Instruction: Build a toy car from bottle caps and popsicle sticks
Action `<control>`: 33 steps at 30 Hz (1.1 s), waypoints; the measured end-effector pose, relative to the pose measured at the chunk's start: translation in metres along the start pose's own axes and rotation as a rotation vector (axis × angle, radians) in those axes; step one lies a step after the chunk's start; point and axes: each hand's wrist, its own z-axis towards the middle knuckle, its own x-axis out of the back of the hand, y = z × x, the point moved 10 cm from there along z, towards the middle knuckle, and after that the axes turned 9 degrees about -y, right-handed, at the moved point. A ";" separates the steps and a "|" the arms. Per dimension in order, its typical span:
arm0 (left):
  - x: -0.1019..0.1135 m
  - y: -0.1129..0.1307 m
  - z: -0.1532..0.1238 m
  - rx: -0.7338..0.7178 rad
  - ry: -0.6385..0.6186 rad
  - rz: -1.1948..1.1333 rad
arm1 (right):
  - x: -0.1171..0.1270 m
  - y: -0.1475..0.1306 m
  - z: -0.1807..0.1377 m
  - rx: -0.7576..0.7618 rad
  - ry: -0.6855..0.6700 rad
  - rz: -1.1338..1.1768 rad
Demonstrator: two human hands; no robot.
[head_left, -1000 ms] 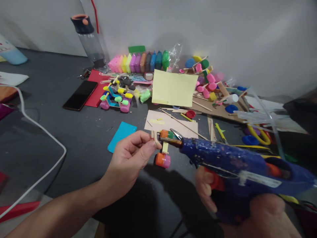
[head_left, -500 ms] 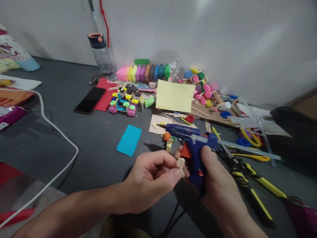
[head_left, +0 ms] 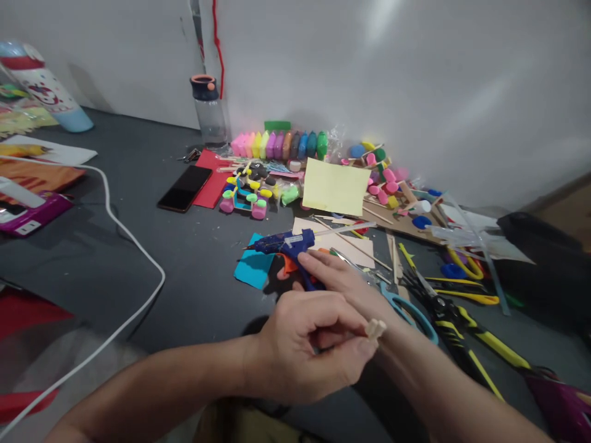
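My left hand (head_left: 314, 347) is closed in a pinch on small pale wooden stick pieces (head_left: 375, 328), held near my body over the dark table. My right hand (head_left: 330, 278) reaches forward and grips the handle of a blue hot glue gun (head_left: 284, 243), whose nozzle points left over a blue card (head_left: 253, 271). A clear glue stick juts from the back of the gun.
A white cable (head_left: 124, 246) snakes across the left of the grey table (head_left: 138, 246). A black phone (head_left: 183, 188), a clay-and-stick model (head_left: 247, 191), clay blocks (head_left: 279, 145), a yellow sheet (head_left: 335, 186), a water bottle (head_left: 210, 111), scissors (head_left: 406, 307) and pliers (head_left: 462, 332) lie around.
My right hand has carried the glue gun away from me and lowered it toward the blue card. My left hand has drawn the wooden pieces back toward my body.
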 end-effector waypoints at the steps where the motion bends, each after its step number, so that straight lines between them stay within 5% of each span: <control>1: 0.000 -0.001 0.001 0.006 0.002 -0.007 | 0.004 -0.003 0.002 -0.022 -0.020 -0.013; 8: 0.001 0.000 0.001 -0.008 -0.008 -0.046 | 0.024 -0.015 0.002 -0.119 -0.012 -0.255; 19: 0.005 0.001 0.001 -0.033 0.029 -0.048 | -0.001 -0.030 0.019 -0.067 0.002 -0.456; 24: 0.010 0.001 0.001 -0.020 0.054 -0.036 | 0.011 -0.037 0.016 -0.011 0.016 -0.456; 29: 0.026 -0.017 0.005 0.196 0.126 -0.035 | 0.029 -0.026 0.015 0.030 0.056 -0.417; 33: 0.064 -0.016 -0.001 0.373 0.218 0.008 | 0.033 -0.025 0.005 0.022 0.021 -0.391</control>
